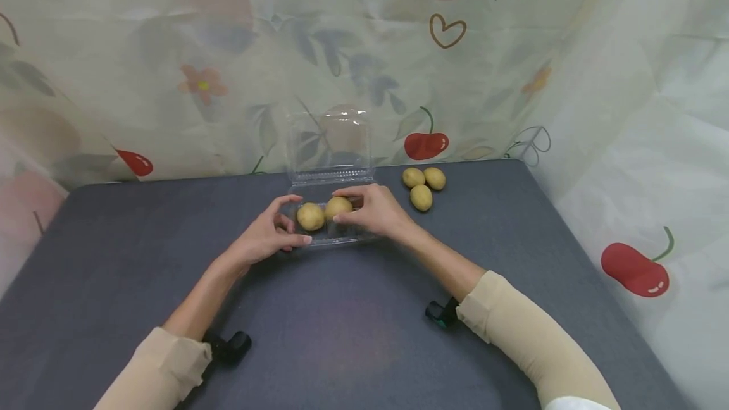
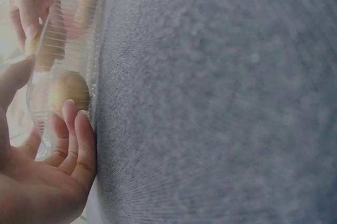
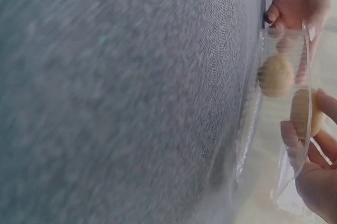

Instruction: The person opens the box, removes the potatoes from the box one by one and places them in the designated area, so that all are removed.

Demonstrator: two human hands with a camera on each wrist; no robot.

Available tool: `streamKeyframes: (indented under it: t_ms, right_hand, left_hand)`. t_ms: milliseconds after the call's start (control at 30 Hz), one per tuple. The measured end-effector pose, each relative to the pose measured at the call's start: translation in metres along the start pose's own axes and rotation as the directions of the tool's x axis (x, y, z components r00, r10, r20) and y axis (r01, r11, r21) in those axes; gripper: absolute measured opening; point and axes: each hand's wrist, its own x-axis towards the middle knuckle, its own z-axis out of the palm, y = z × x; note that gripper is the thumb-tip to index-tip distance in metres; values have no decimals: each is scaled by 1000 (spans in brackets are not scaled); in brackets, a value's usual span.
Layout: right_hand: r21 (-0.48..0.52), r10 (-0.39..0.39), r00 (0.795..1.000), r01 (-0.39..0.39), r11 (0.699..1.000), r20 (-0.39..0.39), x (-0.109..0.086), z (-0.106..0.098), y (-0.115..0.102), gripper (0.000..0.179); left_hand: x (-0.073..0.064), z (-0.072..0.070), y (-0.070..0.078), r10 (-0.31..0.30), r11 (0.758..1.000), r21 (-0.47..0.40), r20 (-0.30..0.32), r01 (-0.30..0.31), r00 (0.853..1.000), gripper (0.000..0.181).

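A clear plastic clamshell box (image 1: 347, 239) sits on the table with its lid (image 1: 330, 141) raised at the back. My left hand (image 1: 266, 233) grips the box's left end, thumb at the front rim and fingertips against its side. One potato (image 1: 310, 216) lies inside the box near that hand. My right hand (image 1: 376, 209) pinches a second potato (image 1: 338, 208) between thumb and fingers, within the box beside the first. In the right wrist view this held potato (image 3: 303, 111) appears higher than the other potato (image 3: 275, 75), partly behind the clear wall.
Three more potatoes (image 1: 421, 197) lie grouped on the dark grey table (image 1: 342, 328), right of the box near the back edge. A printed curtain (image 1: 353, 55) hangs behind the table, touching its rear edge. Another white sheet (image 1: 655, 163) hangs at the right.
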Motion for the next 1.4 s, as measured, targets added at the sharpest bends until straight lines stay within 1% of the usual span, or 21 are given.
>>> streamKeyframes:
  t_ms: [167,533,733,900,1033,1133,1233,1400]
  right_hand:
    - [33,-15,1000,15,999,-6,-4,-8,5,49]
    - [89,-9,1000,11,996,-20,-11,-26,12,48]
    - [119,-6,999,10,993,-33,-14,-35,20,49]
    - [166,-37,999,42,985,-32,-18,-42,28,51]
    - [213,-73,997,80,974,-39,-20,-47,37,52]
    - [253,-84,996,91,963,-40,-21,-50,43,51]
    - [277,-81,996,87,957,-33,-22,-53,46,50]
    - [272,-57,998,60,960,-20,-26,-56,46,50]
  left_hand:
    - [0,-1,3,22,1000,-14,-1,-22,1000,89]
    - [2,-2,2,32,999,-12,-10,-32,999,88]
    - [3,-1,2,30,999,-42,-6,-30,1000,88]
    - [4,-1,2,20,998,-58,0,-20,1000,88]
    - [4,-2,3,14,998,-63,2,-14,1000,89]
    - [4,-2,4,12,998,-61,3,-12,1000,89]
    - [3,-2,5,7,998,-56,3,-7,1000,89]
    - [2,-2,5,4,998,-59,3,-4,1000,90]
